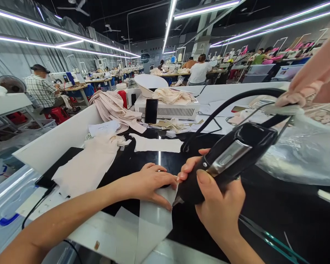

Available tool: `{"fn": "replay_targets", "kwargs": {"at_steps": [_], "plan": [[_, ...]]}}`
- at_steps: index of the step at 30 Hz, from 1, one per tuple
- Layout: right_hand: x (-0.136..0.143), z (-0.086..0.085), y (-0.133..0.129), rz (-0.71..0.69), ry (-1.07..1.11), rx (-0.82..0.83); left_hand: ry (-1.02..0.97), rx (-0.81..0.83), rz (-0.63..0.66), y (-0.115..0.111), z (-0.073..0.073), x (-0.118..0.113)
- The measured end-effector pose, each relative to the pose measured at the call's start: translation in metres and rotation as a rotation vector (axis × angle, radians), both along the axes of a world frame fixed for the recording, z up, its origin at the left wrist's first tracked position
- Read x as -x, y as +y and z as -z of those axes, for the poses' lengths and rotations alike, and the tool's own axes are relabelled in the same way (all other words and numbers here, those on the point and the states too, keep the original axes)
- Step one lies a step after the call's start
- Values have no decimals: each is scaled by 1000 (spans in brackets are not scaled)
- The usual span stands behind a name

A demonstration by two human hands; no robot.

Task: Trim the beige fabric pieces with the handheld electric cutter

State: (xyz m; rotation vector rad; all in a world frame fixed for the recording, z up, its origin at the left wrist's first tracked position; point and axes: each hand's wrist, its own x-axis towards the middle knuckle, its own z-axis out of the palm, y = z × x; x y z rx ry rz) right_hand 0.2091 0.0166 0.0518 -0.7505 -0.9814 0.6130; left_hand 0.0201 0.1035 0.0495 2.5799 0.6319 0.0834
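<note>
My right hand (220,205) wraps round a black corded power tool (228,157) with a silver lever along its side. Its narrow tip points down to the left, at the right edge of a translucent whitish sheet (155,220). My left hand (155,179) lies on that sheet with its fingers spread, close to the tip, holding nothing. The sheet hangs over the table's front edge. Beyond my hands, a cut cream fabric piece (156,143) lies on the black tabletop (264,216). Stacked cream fabric pieces (85,167) rest to the left.
Behind are a phone (151,111), a vented white box (167,109) with fabric on top and a white bowl-like pan (150,82). A black cable (222,101) arches to the tool. Clear plastic bags (305,154) and a clear ruler (272,238) lie right. People sew beyond.
</note>
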Motion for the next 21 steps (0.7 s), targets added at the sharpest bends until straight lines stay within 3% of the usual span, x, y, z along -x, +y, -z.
{"fn": "replay_targets", "kwargs": {"at_steps": [5,8,12,16,21], "plan": [[-9,-13,-2,-13,19,-30,-132,-259,-81,-31,2,11],[-16,-24,-3,6,12,-34,-91,-449,-116,-64,7,19],[-21,-40,-4,0,-39,39,-25,-536,-73,-93,21,23],[-21,-50,-7,120,-146,109,-93,-526,-57,-87,30,28],[-21,-46,-8,189,-196,103,-212,-461,75,-59,24,41]]}}
